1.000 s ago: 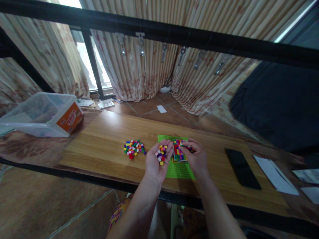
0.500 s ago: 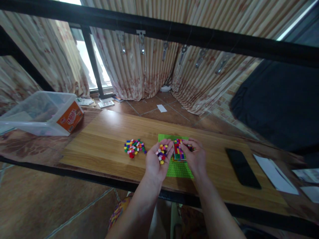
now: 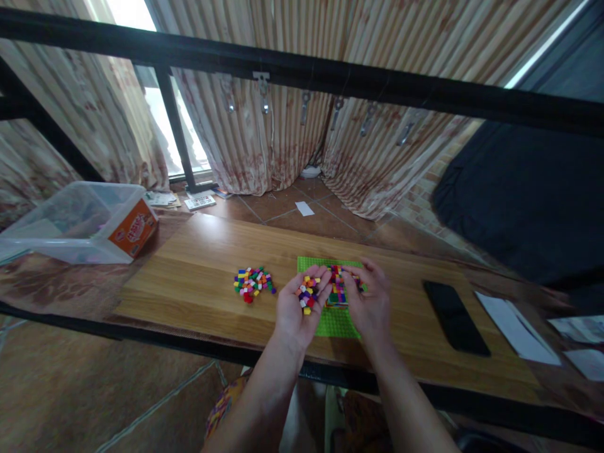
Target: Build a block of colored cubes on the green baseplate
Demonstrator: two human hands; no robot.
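On the left of the low table, a clear plastic bin (image 3: 75, 252) with an orange label (image 3: 134, 229) stands beyond the wooden board (image 3: 184, 277). Toward the right lie a black phone (image 3: 457, 318), on the board, and white papers (image 3: 516, 327) overlapping its right end. A black rail (image 3: 302, 72) crosses the far side in front of striped curtains (image 3: 240, 145). A loose brick pile (image 3: 253, 281) sits on the board, left of the hands.

The brick build (image 3: 337, 289) rests on the green baseplate (image 3: 336, 324) near the middle of the board. The right hand (image 3: 372, 302) bends over its right part and hides much of it; its thumb and fingers are close together, but I cannot tell whether they grip a brick. The left hand (image 3: 292, 308) lies palm up, its fingers spread loosely and lightly cupped under small bricks (image 3: 307, 294), covering part of the baseplate's left side.

The build is low and blocky, its top a patchwork of red, purple, yellow and green. The palm's bricks are yellow, white, red, orange and dark. The build's visible left edge runs near to far, roughly along the baseplate's; with its right side covered, its long axis cannot be told.
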